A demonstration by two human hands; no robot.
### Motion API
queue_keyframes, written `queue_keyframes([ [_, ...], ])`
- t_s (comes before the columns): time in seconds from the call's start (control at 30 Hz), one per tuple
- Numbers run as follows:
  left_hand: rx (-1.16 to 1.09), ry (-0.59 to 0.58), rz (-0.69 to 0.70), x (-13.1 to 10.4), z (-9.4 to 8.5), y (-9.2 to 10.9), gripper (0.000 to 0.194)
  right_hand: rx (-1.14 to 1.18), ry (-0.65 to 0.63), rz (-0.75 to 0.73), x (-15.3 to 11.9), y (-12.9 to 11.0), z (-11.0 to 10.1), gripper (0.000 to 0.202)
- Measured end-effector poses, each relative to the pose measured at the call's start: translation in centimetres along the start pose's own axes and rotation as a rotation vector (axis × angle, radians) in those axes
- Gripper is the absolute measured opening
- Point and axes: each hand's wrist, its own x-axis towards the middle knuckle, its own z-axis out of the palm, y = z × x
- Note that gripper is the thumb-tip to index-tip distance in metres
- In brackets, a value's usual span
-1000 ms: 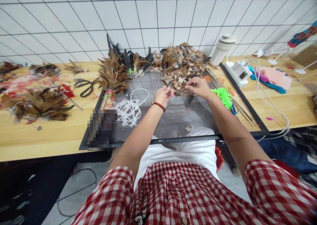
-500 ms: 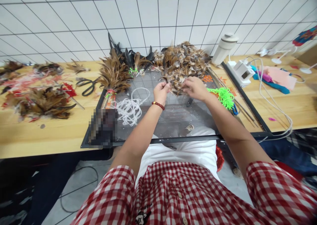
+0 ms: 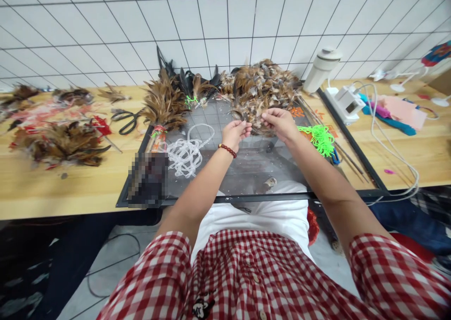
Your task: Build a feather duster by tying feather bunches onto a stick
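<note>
A heap of loose brown and whitish feathers [image 3: 269,87] lies at the back of the dark glass board [image 3: 225,169]. Just in front of it is my left hand [image 3: 237,134], wearing a dark red bead bracelet [image 3: 227,150]. Its fingers are drawn together, and what they hold is too small to make out. My right hand [image 3: 281,124] is at the heap's near edge, thumb and forefinger pinched. Feathers right behind the fingertips hide whether anything is in that pinch. A small gap separates the two hands.
Left of my hands lie a tied feather bundle [image 3: 165,104], white tape [image 3: 185,155], scissors [image 3: 128,120] and another feather pile [image 3: 65,144]. To the right are bright green cord [image 3: 319,139], thin rods [image 3: 348,160], a white bottle [image 3: 322,70] and a charger [image 3: 345,104] with cables.
My left hand has drawn slightly right and nearer to me, its fingers turned toward the right. My right hand's fingers have closed from a looser curl into a pinch. The view has shifted slightly.
</note>
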Motion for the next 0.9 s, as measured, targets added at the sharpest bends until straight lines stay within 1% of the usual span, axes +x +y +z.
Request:
queue_keyframes([
  [0.13, 0.017, -0.109, -0.07, -0.2, 0.0, -0.2, 0.02, 0.016, -0.01, 0.005, -1.0, -0.3, 1.7, 0.045],
  [0.23, 0.033, -0.149, -0.101, -0.3, 0.0, -0.2, 0.02, 0.027, -0.011, 0.016, -1.3, -0.3, 2.2, 0.044],
  [0.3, 0.031, -0.136, -0.094, -0.3, 0.1, -0.2, 0.02, 0.059, -0.02, 0.039, -1.3, -0.4, 2.3, 0.044],
  [0.4, 0.014, -0.09, -0.045, -0.2, 0.1, -0.2, 0.022, 0.123, -0.035, 0.106, -1.3, -0.7, 2.1, 0.046],
  [0.47, 0.016, -0.11, -0.039, -0.2, 0.0, -0.2, 0.023, 0.151, -0.039, 0.142, -1.3, -0.8, 2.0, 0.046],
  [0.53, 0.03, -0.163, -0.065, -0.3, -0.1, -0.1, 0.022, 0.16, -0.035, 0.157, -1.3, -0.8, 2.0, 0.046],
  [0.63, 0.061, -0.2, -0.087, -0.5, -0.1, -0.1, 0.022, 0.161, -0.024, 0.159, -1.3, -0.5, 2.0, 0.045],
  [0.8, 0.126, -0.166, -0.064, -0.6, 0.0, -0.1, 0.02, 0.133, -0.038, 0.151, -1.2, 0.0, 2.1, 0.048],
  [0.9, 0.129, -0.148, -0.074, -0.5, 0.0, -0.3, 0.022, 0.083, 0.011, 0.1, -0.8, 0.2, 1.7, 0.048],
])
